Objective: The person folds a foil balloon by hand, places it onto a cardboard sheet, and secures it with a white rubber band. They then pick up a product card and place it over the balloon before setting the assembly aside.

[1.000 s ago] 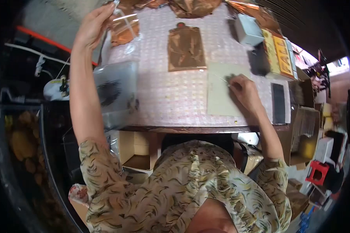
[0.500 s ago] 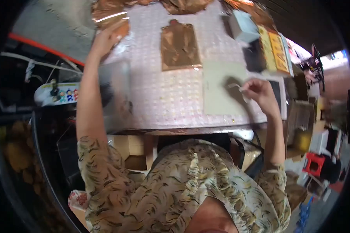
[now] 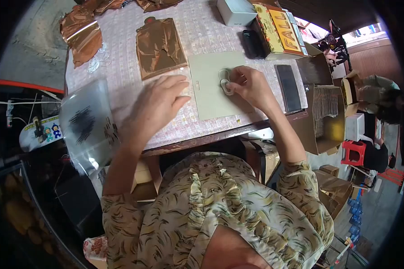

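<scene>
My right hand [image 3: 251, 87] pinches a white looped cord [image 3: 226, 87] over a flat beige card [image 3: 213, 98]. The cord's loop stands out to the left of my fingertips. Just left of the card, my left hand [image 3: 164, 105] hangs over the cloth with its fingers apart and nothing in them. Beyond it lies a flat copper-coloured foil bag [image 3: 159, 47] with a rounded tab at its top. Several more white cords [image 3: 98, 60] lie in a loose pile at the left, beside crumpled copper foil [image 3: 85, 42].
A clear plastic bag [image 3: 87, 121] hangs over the table's left edge. At the right lie a dark phone [image 3: 287, 87], a black case [image 3: 253, 45], a yellow box [image 3: 280, 29] and a white box [image 3: 236, 12]. Cardboard boxes [image 3: 321, 114] stand beyond the right edge.
My left hand has come from the white cords and foil at the far left to beside the card. The right hand still holds its cord over the card. The whole view has shifted.
</scene>
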Demonstrator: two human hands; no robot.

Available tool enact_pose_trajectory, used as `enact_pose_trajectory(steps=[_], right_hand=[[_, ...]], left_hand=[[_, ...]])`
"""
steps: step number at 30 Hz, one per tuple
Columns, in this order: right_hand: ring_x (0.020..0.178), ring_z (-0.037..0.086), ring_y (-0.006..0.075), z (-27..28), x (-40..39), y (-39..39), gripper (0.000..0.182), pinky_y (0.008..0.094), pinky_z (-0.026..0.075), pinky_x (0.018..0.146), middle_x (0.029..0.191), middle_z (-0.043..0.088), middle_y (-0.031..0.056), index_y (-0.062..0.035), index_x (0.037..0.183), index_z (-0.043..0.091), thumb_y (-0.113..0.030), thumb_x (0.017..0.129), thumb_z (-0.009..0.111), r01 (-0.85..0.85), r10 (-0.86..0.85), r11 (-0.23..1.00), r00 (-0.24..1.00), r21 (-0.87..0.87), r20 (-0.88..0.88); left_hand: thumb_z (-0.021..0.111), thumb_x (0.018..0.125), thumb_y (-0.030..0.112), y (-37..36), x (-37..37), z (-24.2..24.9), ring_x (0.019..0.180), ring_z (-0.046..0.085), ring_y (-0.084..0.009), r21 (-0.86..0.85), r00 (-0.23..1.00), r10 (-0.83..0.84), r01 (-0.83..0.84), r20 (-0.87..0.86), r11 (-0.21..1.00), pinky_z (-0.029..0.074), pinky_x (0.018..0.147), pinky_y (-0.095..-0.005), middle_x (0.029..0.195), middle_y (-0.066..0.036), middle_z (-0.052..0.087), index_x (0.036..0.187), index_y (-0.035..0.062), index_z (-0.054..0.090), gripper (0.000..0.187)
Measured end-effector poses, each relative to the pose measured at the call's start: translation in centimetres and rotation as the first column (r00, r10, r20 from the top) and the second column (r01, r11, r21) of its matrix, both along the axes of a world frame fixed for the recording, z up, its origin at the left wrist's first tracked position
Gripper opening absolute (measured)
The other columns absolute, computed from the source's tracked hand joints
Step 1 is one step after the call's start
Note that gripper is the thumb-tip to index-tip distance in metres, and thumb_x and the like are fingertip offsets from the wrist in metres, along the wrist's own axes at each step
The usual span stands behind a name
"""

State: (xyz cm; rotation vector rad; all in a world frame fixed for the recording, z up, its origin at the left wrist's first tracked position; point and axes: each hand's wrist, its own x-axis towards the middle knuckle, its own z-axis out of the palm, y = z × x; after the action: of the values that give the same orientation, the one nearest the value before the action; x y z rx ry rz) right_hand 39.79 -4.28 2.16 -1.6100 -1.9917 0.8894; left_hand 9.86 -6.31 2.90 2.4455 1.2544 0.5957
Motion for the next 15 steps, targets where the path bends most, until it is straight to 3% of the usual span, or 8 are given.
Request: enact_pose_trajectory(steps=[2,4,9,11,15], right_hand=[[0.077,0.067,0.0211,0.4,0.7,-0.6,0.034,0.0347,0.054,0.072,0.096,0.069,0.0125,0.0058,0.116,0.067,-0.006,0.086,0.076,-0.009,0.01,0.997,1.0,0.076,-0.012],[0.087,0.067,0.0256,1.3,1.1,-1.2,0.042,0.0359,0.054,0.077,0.109,0.063,0.016,0.0054,0.125,0.064,-0.005,0.086,0.075,-0.132,0.135,0.985,0.991,0.109,-0.013],[0.091,0.066,0.0291,-1.9,0.1,-0.8,0.046,0.0371,0.054,0.081,0.108,0.061,0.0173,0.0024,0.128,0.064,0.0,0.084,0.075,-0.16,0.161,0.978,0.987,0.136,0.003],[0.09,0.067,0.0285,-1.5,-0.2,-0.6,0.044,0.0361,0.055,0.08,0.111,0.062,0.0174,0.0027,0.127,0.065,0.001,0.085,0.073,-0.182,0.173,0.968,0.983,0.174,0.062],[0.085,0.069,0.026,1.6,-1.2,1.9,0.037,0.035,0.056,0.076,0.108,0.068,0.0172,0.0036,0.124,0.066,-0.003,0.088,0.071,-0.133,0.102,0.961,0.986,0.242,0.133]], left_hand=[[0.07,0.092,0.019,-0.7,1.0,-1.1,0.121,0.061,-0.0333,-0.053,0.997,0.003,0.001,0.081,0.999,0.049,0.103,-0.0423,0.129,-0.015,0.066,0.114,0.0001,0.07,0.029],[0.071,0.092,0.018,-1.3,1.2,-2.2,0.118,0.062,-0.0336,-0.055,0.994,0.036,-0.031,0.101,0.998,0.05,0.1,-0.0424,0.127,-0.015,0.066,0.113,0.0001,0.07,0.028],[0.07,0.093,0.016,-1.2,0.0,-2.2,0.106,0.067,-0.0337,-0.09,0.966,0.174,-0.16,0.192,0.983,0.055,0.092,-0.0408,0.118,-0.015,0.07,0.11,0.0002,0.071,0.024],[0.07,0.092,0.014,-0.6,-1.4,-2.5,0.097,0.071,-0.0324,-0.069,0.9,0.316,-0.31,0.301,0.948,0.057,0.086,-0.0384,0.111,-0.017,0.072,0.107,0.0005,0.072,0.02],[0.067,0.093,0.012,1.9,-5.1,-3.3,0.092,0.073,-0.0309,-0.101,0.805,0.467,-0.465,0.365,0.88,0.057,0.081,-0.0363,0.102,-0.018,0.073,0.105,0.001,0.072,0.017]])
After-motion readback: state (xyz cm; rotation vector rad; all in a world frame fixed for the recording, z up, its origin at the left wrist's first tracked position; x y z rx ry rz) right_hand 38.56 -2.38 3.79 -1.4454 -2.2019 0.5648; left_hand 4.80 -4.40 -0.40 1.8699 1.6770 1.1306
